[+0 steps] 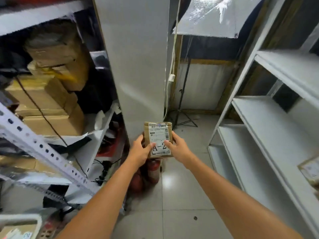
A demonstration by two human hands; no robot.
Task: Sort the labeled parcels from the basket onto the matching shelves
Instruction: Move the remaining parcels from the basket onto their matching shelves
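Forearms (103, 195) stretch forward; left hand (140, 152) and right hand (179, 149) each pinch the small brown cardboard parcel labelled A-2 (158, 133), long axis near-to-far. White metal shelves (257, 116) stand right, nearer the right hand.

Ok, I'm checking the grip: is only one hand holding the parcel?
No, both the left hand and the right hand grip the parcel by its sides.

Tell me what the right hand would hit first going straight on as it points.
The right hand grips the A-2 parcel, so that comes first; beyond it, probably the white panel, though depth is unclear.
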